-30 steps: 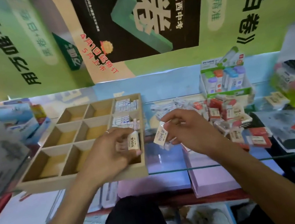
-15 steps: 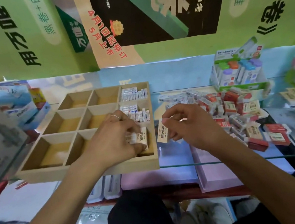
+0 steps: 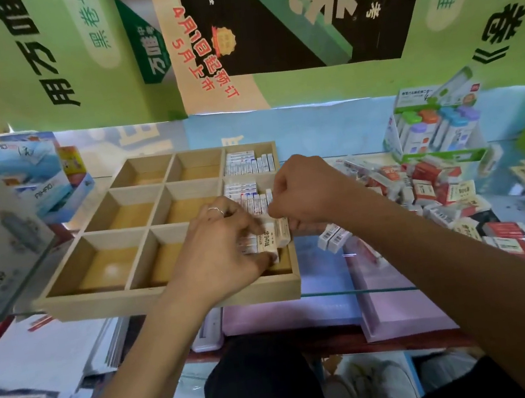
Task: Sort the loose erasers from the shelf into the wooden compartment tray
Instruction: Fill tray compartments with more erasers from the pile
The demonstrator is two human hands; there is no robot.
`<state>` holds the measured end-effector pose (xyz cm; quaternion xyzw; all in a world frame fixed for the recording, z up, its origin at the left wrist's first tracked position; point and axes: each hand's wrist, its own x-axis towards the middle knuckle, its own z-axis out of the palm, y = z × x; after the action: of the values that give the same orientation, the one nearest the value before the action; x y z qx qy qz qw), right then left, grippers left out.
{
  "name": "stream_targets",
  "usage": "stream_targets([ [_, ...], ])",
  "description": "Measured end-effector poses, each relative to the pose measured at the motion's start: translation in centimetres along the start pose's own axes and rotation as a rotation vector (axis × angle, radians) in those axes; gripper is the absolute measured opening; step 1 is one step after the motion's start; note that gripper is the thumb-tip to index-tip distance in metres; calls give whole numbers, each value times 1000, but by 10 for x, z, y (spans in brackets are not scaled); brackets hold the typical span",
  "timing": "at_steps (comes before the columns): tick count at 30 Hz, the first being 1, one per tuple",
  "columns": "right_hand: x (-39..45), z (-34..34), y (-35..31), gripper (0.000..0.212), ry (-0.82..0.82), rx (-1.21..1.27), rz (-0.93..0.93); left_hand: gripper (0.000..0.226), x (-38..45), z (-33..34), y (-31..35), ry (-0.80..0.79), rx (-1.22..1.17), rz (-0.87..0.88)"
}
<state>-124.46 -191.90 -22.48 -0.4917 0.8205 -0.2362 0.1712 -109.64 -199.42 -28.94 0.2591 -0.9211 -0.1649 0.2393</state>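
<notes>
The wooden compartment tray point(image 3: 77, 304) sits on the glass shelf at centre left. Its right column holds rows of white erasers point(image 3: 247, 163) standing on edge. My left hand point(image 3: 225, 254) reaches into the near right compartment, where its fingers and thumb hold a cream eraser point(image 3: 268, 240) upright. My right hand point(image 3: 304, 193) hovers over the tray's right wall with curled fingers that pinch a second white eraser point(image 3: 282, 231) beside the first. A heap of loose erasers point(image 3: 428, 189), red and white, lies on the shelf to the right.
Two wrapped erasers point(image 3: 332, 238) lie just right of the tray. A green display box of correction tapes point(image 3: 437, 130) stands at the back right. Blue boxes point(image 3: 31, 170) and a white carton point(image 3: 0, 242) stand at the left. The glass shelf edge point(image 3: 351, 291) runs in front.
My right hand moved left over the tray's right wall and brought its eraser down next to the one under my left hand. The camera shifted to the left.
</notes>
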Motion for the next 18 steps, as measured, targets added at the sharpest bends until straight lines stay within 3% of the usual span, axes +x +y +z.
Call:
stream_targets([
  [3, 4, 1, -10, 23, -64, -92, 16, 39, 0, 0, -1, 1, 0, 7],
  [6, 2, 5, -18, 21, -153, -218, -2, 33, 0, 1, -1, -7, -2, 0],
  [9, 0, 14, -14, 31, -33, -349, -106, 34, 0, 2, -2, -4, -1, 6],
  [14, -3, 15, 7, 28, 3, -239, -104, 38, 0, 2, -2, 8, -28, -3],
  [18, -18, 11, 22, 11, 33, -121, -190, 40, 0, 2, -3, 10, -5, 10],
])
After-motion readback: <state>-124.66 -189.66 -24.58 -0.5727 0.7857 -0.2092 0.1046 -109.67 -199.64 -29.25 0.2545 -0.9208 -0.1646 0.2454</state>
